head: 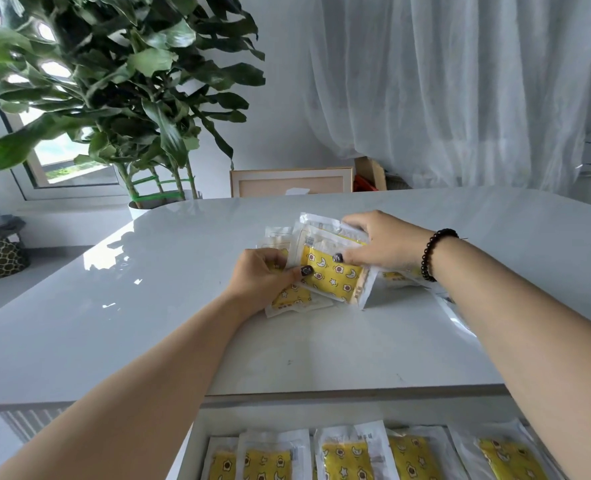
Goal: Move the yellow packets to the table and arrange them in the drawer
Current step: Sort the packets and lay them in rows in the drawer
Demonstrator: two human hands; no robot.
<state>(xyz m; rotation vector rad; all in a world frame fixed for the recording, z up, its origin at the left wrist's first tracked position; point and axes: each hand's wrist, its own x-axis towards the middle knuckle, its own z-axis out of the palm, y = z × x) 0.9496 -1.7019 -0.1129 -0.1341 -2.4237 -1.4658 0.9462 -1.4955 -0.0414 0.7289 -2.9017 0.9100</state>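
1. Open drawer nearest, below both forearms: five yellow packets in drawer in a row, overlapping.
2. White table above it.
3. Left hand pinches top packet, thumb on its left edge; more packets under the palm.
4. Right hand, beaded bracelet on wrist, grips the same packet's right side, fingers curled over its top.
5. Beyond fingers: plant, curtain.
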